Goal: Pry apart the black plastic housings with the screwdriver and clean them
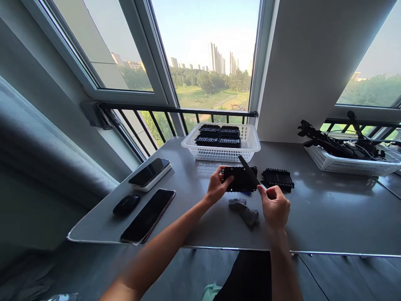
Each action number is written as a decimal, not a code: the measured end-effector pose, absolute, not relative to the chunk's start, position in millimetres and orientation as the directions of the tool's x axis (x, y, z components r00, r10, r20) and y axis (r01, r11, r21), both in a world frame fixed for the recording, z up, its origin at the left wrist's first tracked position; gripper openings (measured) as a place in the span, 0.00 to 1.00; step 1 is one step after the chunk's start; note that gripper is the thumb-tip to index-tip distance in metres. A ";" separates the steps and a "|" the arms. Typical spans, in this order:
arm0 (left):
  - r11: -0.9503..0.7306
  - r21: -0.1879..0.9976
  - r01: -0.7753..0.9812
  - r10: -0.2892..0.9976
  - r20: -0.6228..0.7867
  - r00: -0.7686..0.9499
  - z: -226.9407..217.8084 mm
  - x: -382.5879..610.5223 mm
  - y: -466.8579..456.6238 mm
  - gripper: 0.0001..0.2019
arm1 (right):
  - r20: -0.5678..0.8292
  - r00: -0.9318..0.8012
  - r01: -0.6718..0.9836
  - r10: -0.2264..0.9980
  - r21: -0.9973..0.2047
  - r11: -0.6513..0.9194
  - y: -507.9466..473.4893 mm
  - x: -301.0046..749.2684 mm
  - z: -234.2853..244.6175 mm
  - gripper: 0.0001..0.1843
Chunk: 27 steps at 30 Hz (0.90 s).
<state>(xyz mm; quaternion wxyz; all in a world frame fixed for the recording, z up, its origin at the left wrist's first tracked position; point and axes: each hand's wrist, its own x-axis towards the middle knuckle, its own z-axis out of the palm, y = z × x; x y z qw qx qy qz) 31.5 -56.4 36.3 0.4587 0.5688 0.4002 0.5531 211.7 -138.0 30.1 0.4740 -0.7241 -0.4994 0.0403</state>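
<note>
My left hand (217,186) grips the left edge of a flat black plastic part (239,179) that rests on the grey table (328,217). My right hand (275,205) is closed in a pinch on a thin dark strip (249,170) that slants up and left over that part. A second black part (277,178) lies just to the right. A crumpled grey cloth (244,211) lies between my wrists.
A white basket (250,148) with stacked black parts stands behind. Another white basket (347,164) with cables and black gear is at the right. Two phones (149,171) (148,215) and a small black case (126,205) lie at the left. The table's front edge is near.
</note>
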 end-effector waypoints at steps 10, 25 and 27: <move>-0.229 0.970 -0.084 0.970 0.234 0.062 41.6 29.3 -55.6 0.20 | 0.406 0.588 0.643 0.700 -0.760 -0.100 -137.8 216.4 30.5 0.28; -0.221 0.974 -0.060 0.972 0.225 0.075 39.8 27.5 -52.2 0.21 | 0.406 0.577 0.638 0.709 -0.766 -0.081 -138.0 212.5 30.3 0.28; -0.217 0.975 -0.054 0.971 0.221 0.086 39.3 28.3 -52.5 0.20 | 0.424 0.498 0.667 0.757 -0.745 -0.022 -138.0 207.1 30.0 0.28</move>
